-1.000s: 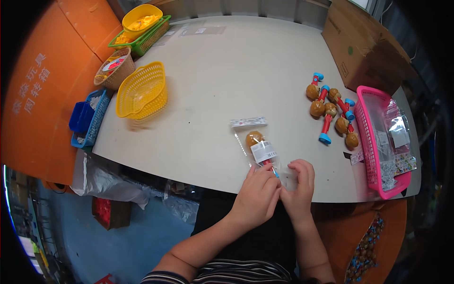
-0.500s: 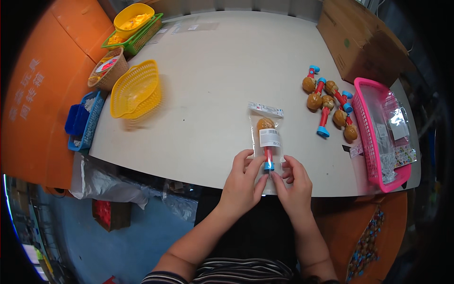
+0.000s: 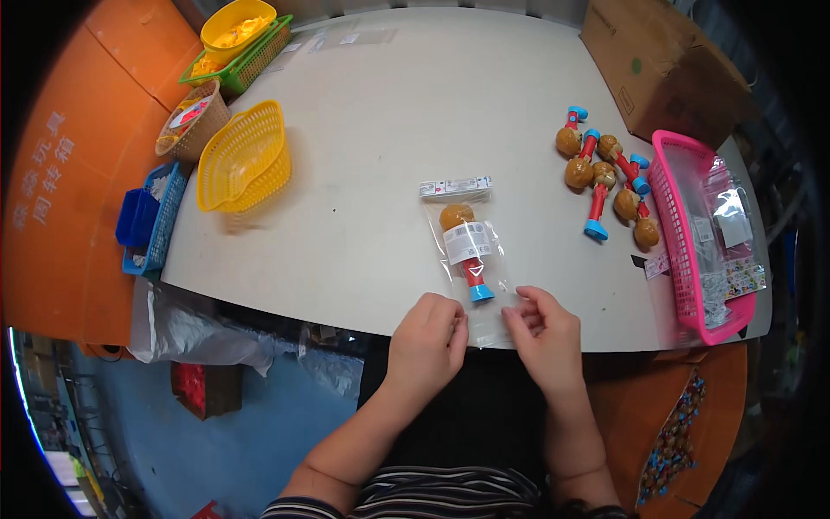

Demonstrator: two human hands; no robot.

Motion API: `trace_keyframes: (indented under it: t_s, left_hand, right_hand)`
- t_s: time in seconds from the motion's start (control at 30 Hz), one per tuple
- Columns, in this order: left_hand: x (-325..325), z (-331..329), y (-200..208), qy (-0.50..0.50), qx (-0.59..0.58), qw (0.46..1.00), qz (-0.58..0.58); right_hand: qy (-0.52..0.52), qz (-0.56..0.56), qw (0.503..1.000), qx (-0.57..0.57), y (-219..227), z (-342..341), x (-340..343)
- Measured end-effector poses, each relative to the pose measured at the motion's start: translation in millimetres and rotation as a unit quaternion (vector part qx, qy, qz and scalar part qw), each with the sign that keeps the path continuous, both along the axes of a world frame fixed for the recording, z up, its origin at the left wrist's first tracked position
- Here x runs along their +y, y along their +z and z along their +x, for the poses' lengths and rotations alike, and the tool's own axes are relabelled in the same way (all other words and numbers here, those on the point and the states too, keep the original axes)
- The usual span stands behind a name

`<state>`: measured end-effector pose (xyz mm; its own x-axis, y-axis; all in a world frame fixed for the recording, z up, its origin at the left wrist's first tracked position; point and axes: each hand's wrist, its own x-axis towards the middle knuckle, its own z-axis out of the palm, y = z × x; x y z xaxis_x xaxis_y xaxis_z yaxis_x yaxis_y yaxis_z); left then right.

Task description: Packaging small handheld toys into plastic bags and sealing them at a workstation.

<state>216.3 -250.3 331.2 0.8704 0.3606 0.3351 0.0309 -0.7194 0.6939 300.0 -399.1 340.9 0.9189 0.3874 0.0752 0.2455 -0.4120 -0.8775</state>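
In front of me on the table lies a clear plastic bag (image 3: 497, 268) with a printed strip across its far end. Inside it is a small toy (image 3: 473, 270) with a round brown top, red stem and blue foot, and a white label wraps part of it. My left hand (image 3: 430, 339) has its fingers closed on the near left edge of the bag. My right hand (image 3: 546, 340) has thumb and forefinger curled at the near right edge, apparently pinching the film. The bag's near end lies between both hands, around the table's front edge.
Several loose toys (image 3: 598, 203) of the same kind lie at right, beside a pink basket (image 3: 683, 251) holding clear bags. A cardboard box (image 3: 661, 73) stands behind. Left are a yellow basket (image 3: 245, 160), a tan basket (image 3: 210, 130) and a blue basket (image 3: 164, 233).
The bag now lies flatter, its far end shifted left, and the toy sits farther from the near edge. My hands have spread apart, from the toy's foot to the bag's near edges.
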Motion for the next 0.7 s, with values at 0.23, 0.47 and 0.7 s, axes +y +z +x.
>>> trace_keyframes:
  t_s: [0.23, 0.47, 0.7]
  left_hand:
    - [-29, 1, 18, -0.113, -0.127, 0.985, 0.024]
    - [-38, 10, 6, -0.062, -0.062, 0.994, 0.066]
    - [-44, 13, 0, -0.012, -0.078, 0.994, 0.073]
  right_hand:
    - [0.066, 0.094, 0.955, 0.274, 0, 14, -29]
    - [0.084, 0.140, 0.922, 0.352, -2, 16, -30]
    - [0.087, 0.160, 0.895, 0.408, 3, 16, -31]
